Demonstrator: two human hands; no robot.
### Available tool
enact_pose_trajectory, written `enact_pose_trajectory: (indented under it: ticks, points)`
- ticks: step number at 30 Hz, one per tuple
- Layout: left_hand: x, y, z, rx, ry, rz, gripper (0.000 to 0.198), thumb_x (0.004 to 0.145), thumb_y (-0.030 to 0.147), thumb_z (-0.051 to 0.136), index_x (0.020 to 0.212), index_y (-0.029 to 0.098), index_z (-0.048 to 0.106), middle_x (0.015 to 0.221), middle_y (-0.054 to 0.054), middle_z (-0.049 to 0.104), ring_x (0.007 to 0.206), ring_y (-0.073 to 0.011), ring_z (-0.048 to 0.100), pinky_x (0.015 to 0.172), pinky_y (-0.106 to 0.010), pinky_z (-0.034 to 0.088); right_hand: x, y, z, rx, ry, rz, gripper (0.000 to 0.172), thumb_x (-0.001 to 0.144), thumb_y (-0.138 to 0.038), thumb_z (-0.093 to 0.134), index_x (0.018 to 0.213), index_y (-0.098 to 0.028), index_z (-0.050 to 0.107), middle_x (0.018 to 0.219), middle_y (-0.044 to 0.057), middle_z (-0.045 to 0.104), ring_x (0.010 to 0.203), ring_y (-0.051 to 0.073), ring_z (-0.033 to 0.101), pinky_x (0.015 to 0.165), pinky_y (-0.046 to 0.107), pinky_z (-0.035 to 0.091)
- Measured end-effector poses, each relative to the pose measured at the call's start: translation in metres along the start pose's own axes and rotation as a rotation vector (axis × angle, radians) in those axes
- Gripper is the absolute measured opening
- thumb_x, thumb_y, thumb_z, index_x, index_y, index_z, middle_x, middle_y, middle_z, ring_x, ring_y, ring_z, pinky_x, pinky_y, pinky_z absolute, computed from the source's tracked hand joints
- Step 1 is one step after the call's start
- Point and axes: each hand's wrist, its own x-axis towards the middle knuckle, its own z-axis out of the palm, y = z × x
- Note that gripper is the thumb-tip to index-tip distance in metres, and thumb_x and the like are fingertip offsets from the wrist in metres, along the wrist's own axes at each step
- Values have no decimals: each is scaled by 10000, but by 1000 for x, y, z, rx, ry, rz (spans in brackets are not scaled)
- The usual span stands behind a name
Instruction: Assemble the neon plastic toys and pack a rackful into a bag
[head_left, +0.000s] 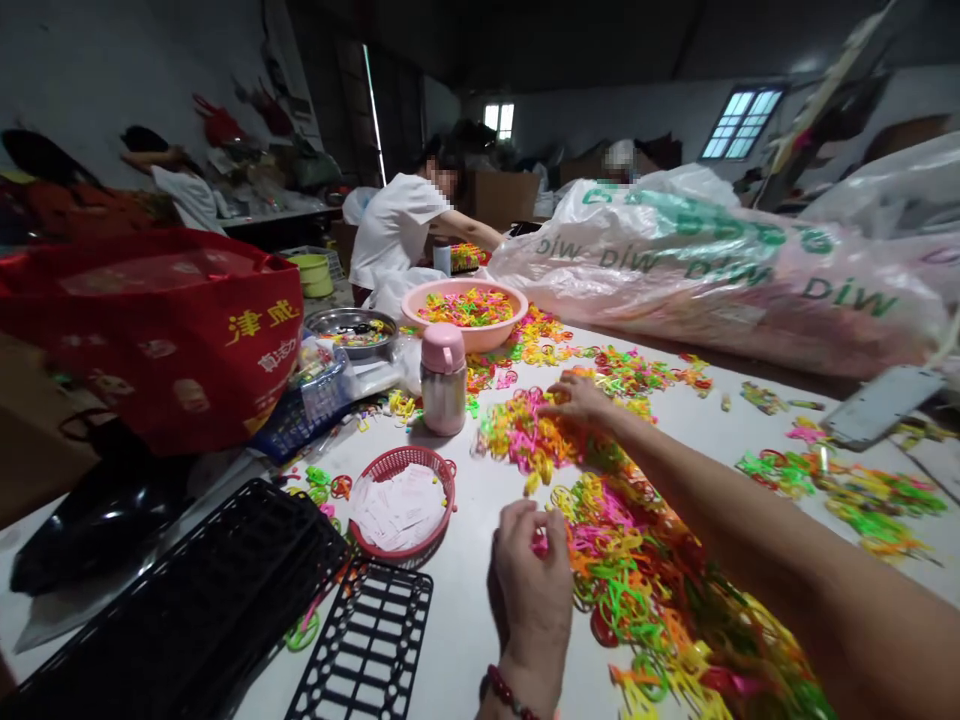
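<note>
Brightly coloured plastic pieces [615, 520] are heaped loose on a white counter [471, 500], strewn along its middle from the near side toward the far edge. The right hand [577, 400] is stretched over the far part of the heap, its fingers loosely spread among the pieces. The left hand [534, 565] is held at the heap's left side, fingers curled toward the thumb; a bit of pink shows there, but whether it is being pinched cannot be told from this angle.

The handwork is judged to be under way, with much left. A batch of pieces is held in a pink basin [487, 338] toward the far left corner, while smaller loose clusters are scattered near the right edge. Toward the left edge, 1 black grid tray [365, 640] is laid flat beside a stack of black trays [180, 600], the counter seen through its slots. Just beyond it, a red basket [448, 500] is well stocked with paper slips [397, 508].
</note>
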Motion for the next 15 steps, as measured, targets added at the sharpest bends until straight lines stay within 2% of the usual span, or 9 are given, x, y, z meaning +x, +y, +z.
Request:
enact_pose_trajectory:
  ticks: [3,5,8,10,12,13,15]
  points:
    - [4,-3,-5,72,200,13,282,895,408,562,1018,174,661,1167,-138,611,1111,-248,593,917,-392,506,-58,1,0,-12,-61,-74,564,702,-604,739,1158,-274,706,1382,101,508,1338,323,380,1111,412,327]
    - [5,-7,-6,163,233,40,428,871,462,583,1170,158,616,1296,-172,547,1235,-295,517,1026,-465,432,-98,-1,0,-22,-98,-132,576,731,-619,708,1187,-268,686,1428,119,463,1352,331,363,1095,453,339]
    - [5,-15,0,259,114,65,462,872,485,556,1204,167,609,1353,-168,529,1335,-335,416,1090,-560,329,-148,-10,-5,-50,-99,-201,553,759,-661,658,1141,-262,693,1403,142,494,1320,365,398,1087,619,246]
    - [7,-21,6,262,33,80,385,874,477,533,1103,193,659,1317,-140,570,1314,-327,442,1093,-570,313,-170,-12,-10,-31,-63,-247,480,807,-649,616,1076,-262,708,1300,123,589,1251,337,480,1097,671,130]
    - [8,-25,9,206,-17,107,352,860,489,520,987,206,686,1256,-121,608,1251,-305,501,1083,-530,344,-184,-3,-16,47,12,-255,420,869,-617,555,1077,-281,700,1213,81,650,1186,285,538,1115,651,76]
    - [9,-26,9,168,-33,119,357,851,501,514,944,204,688,1226,-118,620,1219,-295,525,1074,-505,364,-188,6,-20,83,64,-200,404,889,-605,531,1101,-299,689,1199,59,662,1173,262,549,1127,623,92]
    - [10,-26,6,94,-63,131,376,837,523,507,889,196,684,1152,-112,644,1154,-275,561,1052,-461,399,-190,37,-31,99,178,33,418,898,-598,517,1173,-317,659,1236,45,648,1197,245,533,1131,549,184]
